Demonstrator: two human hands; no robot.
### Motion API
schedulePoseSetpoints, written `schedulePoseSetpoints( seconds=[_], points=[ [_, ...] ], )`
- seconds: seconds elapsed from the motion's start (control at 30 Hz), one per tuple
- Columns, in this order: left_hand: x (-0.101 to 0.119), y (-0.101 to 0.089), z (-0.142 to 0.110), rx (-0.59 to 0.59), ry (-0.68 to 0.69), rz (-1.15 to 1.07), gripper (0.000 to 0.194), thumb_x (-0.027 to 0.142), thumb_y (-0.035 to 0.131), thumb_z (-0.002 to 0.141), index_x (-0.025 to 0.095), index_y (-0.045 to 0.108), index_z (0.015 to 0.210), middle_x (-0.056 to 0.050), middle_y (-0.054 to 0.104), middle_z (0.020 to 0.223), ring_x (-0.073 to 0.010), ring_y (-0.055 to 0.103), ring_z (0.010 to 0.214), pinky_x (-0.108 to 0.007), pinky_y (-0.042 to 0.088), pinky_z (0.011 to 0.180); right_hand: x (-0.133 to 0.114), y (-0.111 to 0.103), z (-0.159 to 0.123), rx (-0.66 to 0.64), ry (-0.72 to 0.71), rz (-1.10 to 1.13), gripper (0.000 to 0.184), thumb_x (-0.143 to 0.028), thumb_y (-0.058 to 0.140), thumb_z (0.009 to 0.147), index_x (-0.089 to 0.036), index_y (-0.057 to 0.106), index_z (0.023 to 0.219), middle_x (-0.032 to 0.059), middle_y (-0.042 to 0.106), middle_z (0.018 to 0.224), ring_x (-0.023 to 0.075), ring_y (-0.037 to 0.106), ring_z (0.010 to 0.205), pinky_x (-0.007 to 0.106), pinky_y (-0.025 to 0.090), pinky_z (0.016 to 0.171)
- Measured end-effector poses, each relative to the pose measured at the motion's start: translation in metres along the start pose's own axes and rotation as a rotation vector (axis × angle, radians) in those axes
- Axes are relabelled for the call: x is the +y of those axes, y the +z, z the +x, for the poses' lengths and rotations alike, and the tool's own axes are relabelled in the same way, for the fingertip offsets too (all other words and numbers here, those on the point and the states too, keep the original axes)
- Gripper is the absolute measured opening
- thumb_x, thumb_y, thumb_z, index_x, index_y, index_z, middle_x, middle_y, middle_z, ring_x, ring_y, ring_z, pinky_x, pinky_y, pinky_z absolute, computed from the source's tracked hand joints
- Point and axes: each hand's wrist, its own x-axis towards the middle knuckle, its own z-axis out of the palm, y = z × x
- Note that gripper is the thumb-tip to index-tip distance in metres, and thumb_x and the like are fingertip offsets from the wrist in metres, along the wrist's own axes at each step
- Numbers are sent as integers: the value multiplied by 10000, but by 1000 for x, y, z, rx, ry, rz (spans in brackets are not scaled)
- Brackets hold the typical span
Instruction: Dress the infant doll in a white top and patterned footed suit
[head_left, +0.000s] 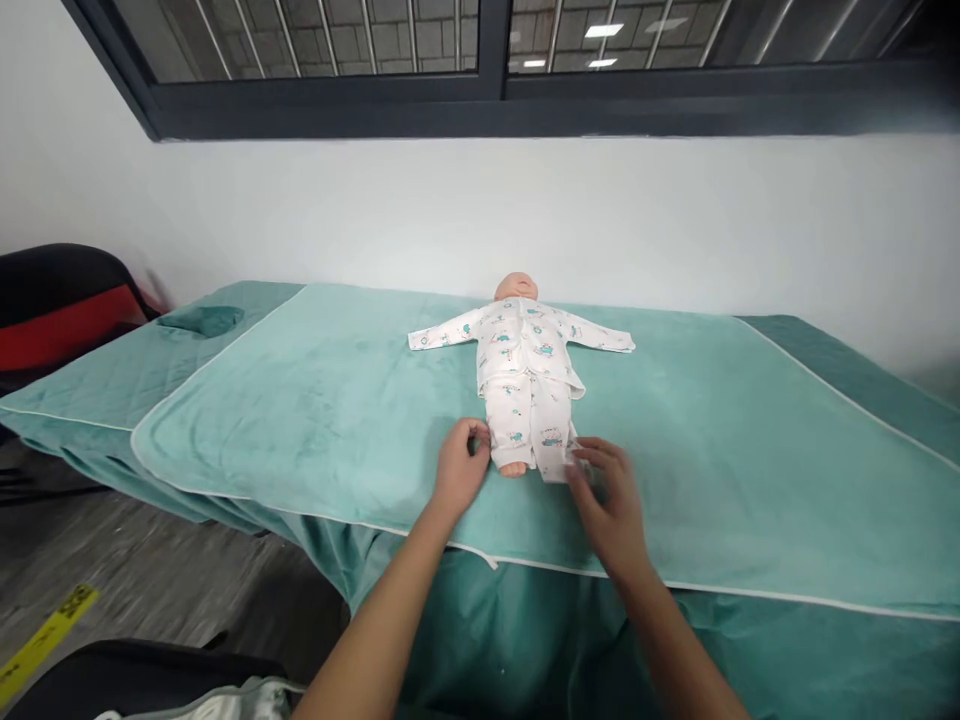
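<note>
1. Doll (pixel 523 365), dressed and lying with arms spread wide, placed directly ahead of the grip; its head (pixel 516 287) points away from the hands and its legs lie between them.
2. Right hand (pixel 615 500): thumb and fingers closed on the lower end of the white printed trousers (pixel 511 405), at the leg nearer this hand.
3. Left hand (pixel 459 468): fingers curled beside the other trouser leg, at its outer edge; whether they pinch the cloth cannot be told from this angle.
4. Bare foot (pixel 514 469), showing below the cuff just to the right of the left hand; the hem at the right hand lies flat and reaches farther toward the wearer of the camera.
5. White printed top (pixel 519 330), beyond both hands, its lower edge over the waist of the trousers.
6. Green sheet (pixel 322 400), beneath the doll and extending to either side of the grip.
7. Wall (pixel 337 210) and dark window frame (pixel 322 110), beyond the doll; red-and-black chair (pixel 67 330), far left of the grip.
</note>
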Motion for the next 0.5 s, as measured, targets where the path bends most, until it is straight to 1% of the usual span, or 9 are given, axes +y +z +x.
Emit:
schedulePoseSetpoints(
  seconds=[0.03, 0.1, 0.17, 0.2, 0.27, 0.37, 0.43, 0.5],
  points=[
    [1, 0, -11, -3, -3, -67, 194, 94, 535, 808, 200, 571, 966, -29, 671, 950, -165, 632, 909, -297, 486, 841, -7, 5, -7, 2, -67, -50, 263, -320, 583, 900, -270, 597, 1157, 110, 576, 1284, 290, 536, 1187, 494, 465, 986],
    [4, 0, -31, -16, 10, -128, 342, 110, 623, 766, 214, 576, 1087, -41, 663, 1036, -190, 623, 988, -343, 476, 917, -19, 17, -13, 4, -144, -167, 320, -280, 611, 881, -283, 586, 1199, 122, 519, 1380, 324, 464, 1281, 561, 416, 1041],
    [8, 0, -43, -41, 40, -78, 523, 152, 705, 738, 248, 548, 1227, -53, 645, 1127, -218, 604, 1047, -395, 449, 977, -25, 30, -13, 20, -172, -273, 270, -254, 619, 871, -282, 616, 1139, 121, 477, 1436, 353, 405, 1337, 603, 382, 1057],
    [10, 1, -47, -49, 55, -42, 577, 181, 724, 742, 266, 529, 1278, -58, 636, 1158, -229, 597, 1064, -415, 438, 992, -27, 35, -11, 26, -174, -309, 219, -240, 614, 871, -274, 636, 1086, 119, 464, 1451, 360, 380, 1359, 612, 370, 1065],
    [14, 5, -50, -47, 81, 40, 592, 231, 707, 790, 292, 501, 1342, -70, 623, 1179, -251, 583, 1091, -437, 428, 994, -29, 42, -8, 32, -171, -350, 139, -212, 597, 875, -252, 656, 993, 121, 464, 1451, 361, 351, 1382, 609, 356, 1079],
    [18, 13, -49, 5, 116, 183, 571, 265, 611, 876, 291, 457, 1425, -98, 608, 1136, -277, 569, 1089, -449, 433, 948, -31, 44, -5, 65, -158, -334, 78, -208, 587, 881, -234, 651, 917, 131, 490, 1412, 350, 373, 1363, 588, 385, 1065],
    [19, 17, -49, 40, 148, 251, 585, 241, 562, 897, 273, 428, 1466, -105, 596, 1088, -277, 571, 1051, -446, 440, 910, -33, 43, -6, 67, -135, -287, 57, -231, 584, 889, -240, 636, 867, 120, 510, 1388, 339, 404, 1333, 589, 400, 1049],
    [19, 20, -49, 67, 180, 283, 613, 195, 531, 896, 266, 404, 1491, -102, 582, 1052, -265, 573, 1020, -429, 447, 882, -36, 42, -9, 62, -103, -227, 95, -247, 570, 902, -247, 614, 817, 103, 534, 1363, 328, 432, 1304, 599, 400, 1039]
  ],
)
